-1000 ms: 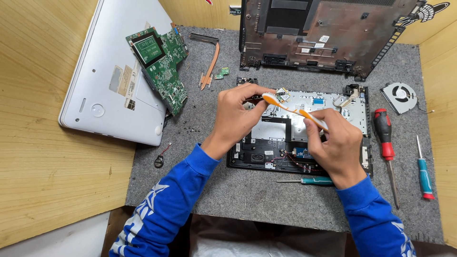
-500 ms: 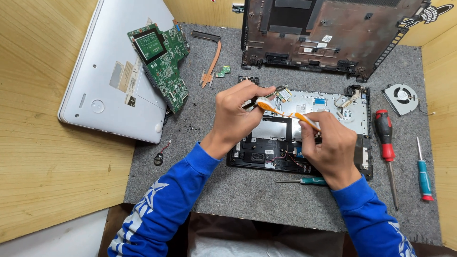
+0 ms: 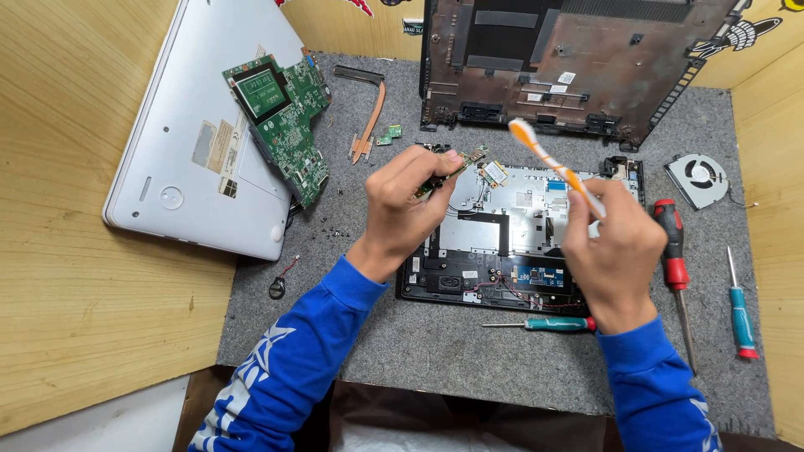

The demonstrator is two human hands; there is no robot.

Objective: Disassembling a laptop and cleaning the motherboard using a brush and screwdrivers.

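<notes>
Left hand pinches a small green circuit board between fingertips, raised just above the opened laptop base. Right hand is closed around an orange-and-white toothbrush, bristle end up and tilted left, near the small board but not touching it. Laptop base lies on a grey felt mat. In front of it: a teal screwdriver. To the right: a red screwdriver, another teal screwdriver, a cooling fan. Behind: the dark bottom cover. To the left: a large green motherboard resting on a white laptop lid.
</notes>
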